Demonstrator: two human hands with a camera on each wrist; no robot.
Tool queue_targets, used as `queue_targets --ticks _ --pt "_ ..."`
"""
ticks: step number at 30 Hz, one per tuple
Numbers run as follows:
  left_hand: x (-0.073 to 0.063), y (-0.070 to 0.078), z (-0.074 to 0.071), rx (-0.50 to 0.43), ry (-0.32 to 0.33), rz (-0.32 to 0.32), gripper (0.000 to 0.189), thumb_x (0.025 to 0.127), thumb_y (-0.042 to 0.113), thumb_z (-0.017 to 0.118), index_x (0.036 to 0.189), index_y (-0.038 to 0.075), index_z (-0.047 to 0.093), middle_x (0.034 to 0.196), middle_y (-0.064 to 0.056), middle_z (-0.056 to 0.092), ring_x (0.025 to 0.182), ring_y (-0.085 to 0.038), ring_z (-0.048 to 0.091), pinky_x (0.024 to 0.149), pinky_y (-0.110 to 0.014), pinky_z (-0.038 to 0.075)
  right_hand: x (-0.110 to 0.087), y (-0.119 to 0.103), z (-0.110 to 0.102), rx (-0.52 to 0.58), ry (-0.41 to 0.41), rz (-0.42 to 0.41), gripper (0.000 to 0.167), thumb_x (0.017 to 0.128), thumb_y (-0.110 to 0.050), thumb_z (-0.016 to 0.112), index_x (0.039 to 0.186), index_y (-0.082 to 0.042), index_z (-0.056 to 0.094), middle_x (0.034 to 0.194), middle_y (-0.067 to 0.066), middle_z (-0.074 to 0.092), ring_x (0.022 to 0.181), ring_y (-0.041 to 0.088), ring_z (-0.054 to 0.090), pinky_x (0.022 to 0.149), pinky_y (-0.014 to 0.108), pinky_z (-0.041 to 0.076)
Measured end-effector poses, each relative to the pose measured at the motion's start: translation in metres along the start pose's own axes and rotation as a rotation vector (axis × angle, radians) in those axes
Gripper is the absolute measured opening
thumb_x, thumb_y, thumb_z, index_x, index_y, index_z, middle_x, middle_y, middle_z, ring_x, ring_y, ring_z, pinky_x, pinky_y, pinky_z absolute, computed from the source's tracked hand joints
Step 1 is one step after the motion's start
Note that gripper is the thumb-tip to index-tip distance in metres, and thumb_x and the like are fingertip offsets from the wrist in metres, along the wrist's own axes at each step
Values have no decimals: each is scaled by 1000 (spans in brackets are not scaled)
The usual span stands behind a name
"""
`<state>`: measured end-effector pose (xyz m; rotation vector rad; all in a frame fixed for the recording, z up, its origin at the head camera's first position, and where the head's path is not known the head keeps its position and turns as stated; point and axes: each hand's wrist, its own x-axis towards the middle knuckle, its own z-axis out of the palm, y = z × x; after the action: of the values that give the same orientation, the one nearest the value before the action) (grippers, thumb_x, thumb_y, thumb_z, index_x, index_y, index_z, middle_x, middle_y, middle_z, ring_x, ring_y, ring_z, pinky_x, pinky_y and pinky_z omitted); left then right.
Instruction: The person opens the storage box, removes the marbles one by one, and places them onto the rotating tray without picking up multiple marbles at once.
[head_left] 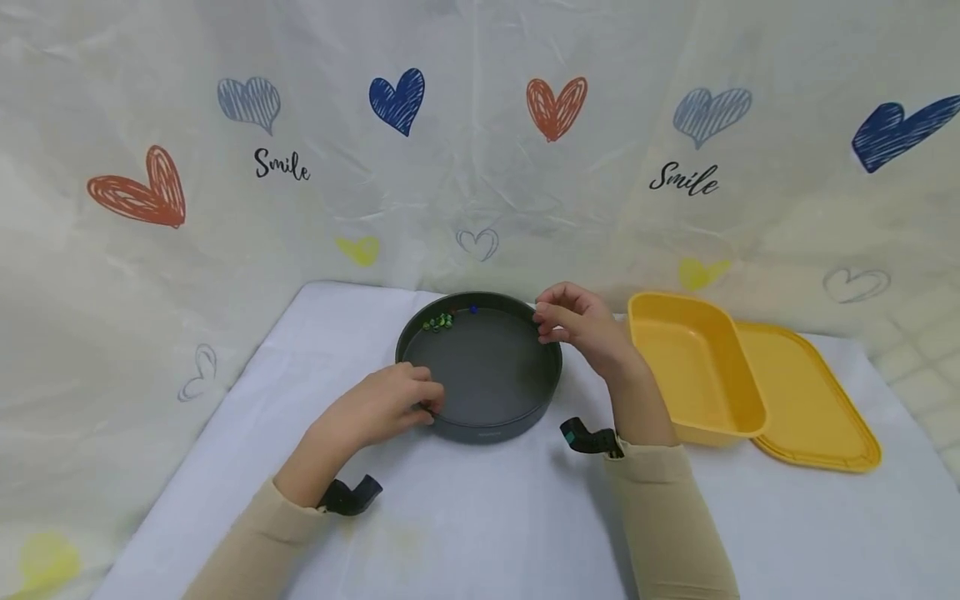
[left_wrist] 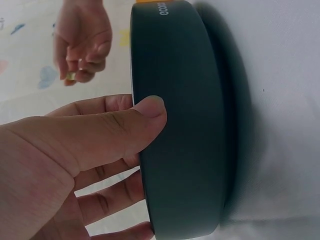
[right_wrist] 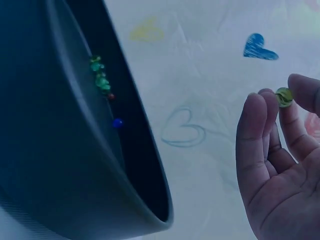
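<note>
A round dark grey pan (head_left: 487, 367) stands on the white-covered table. My left hand (head_left: 386, 402) grips its near left rim, thumb outside on the wall and fingers over the edge, as the left wrist view shows. Above the pan's right rim, my right hand (head_left: 585, 327) pinches a yellow-green glass marble (right_wrist: 284, 97) between thumb and fingertips. Inside the pan, along its far left wall, lie several green marbles (head_left: 438, 322) in a cluster. A small red marble (right_wrist: 111, 96) and a blue marble (head_left: 473, 309) lie just to the right of them.
A yellow rectangular tub (head_left: 693, 358) stands right of the pan, beside my right forearm. Its yellow lid (head_left: 817, 408) lies partly behind the tub, farther right. A sheet with printed hearts (head_left: 555, 108) hangs behind the table.
</note>
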<state>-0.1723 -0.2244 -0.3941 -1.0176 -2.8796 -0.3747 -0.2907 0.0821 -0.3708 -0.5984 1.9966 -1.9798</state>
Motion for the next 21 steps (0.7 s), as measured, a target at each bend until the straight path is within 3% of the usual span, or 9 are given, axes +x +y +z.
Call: queue_targets --ticks 15,21 --pt "1 -2 5 21 12 14 20 81 18 84 86 27 67 83 14 55 82 -11 54 74 -27 48 2 15 22 -124 -115 45 17 97 -15 66 107 -2 60 90 7 61 77 19 60 78 35 58" --pt "2 -2 3 28 4 3 20 81 19 83 85 28 65 81 14 53 80 -10 53 73 -26 47 8 23 28 -240 -182 32 17 97 -15 66 106 -2 62 88 13 60 75 22 59 75 40 57"
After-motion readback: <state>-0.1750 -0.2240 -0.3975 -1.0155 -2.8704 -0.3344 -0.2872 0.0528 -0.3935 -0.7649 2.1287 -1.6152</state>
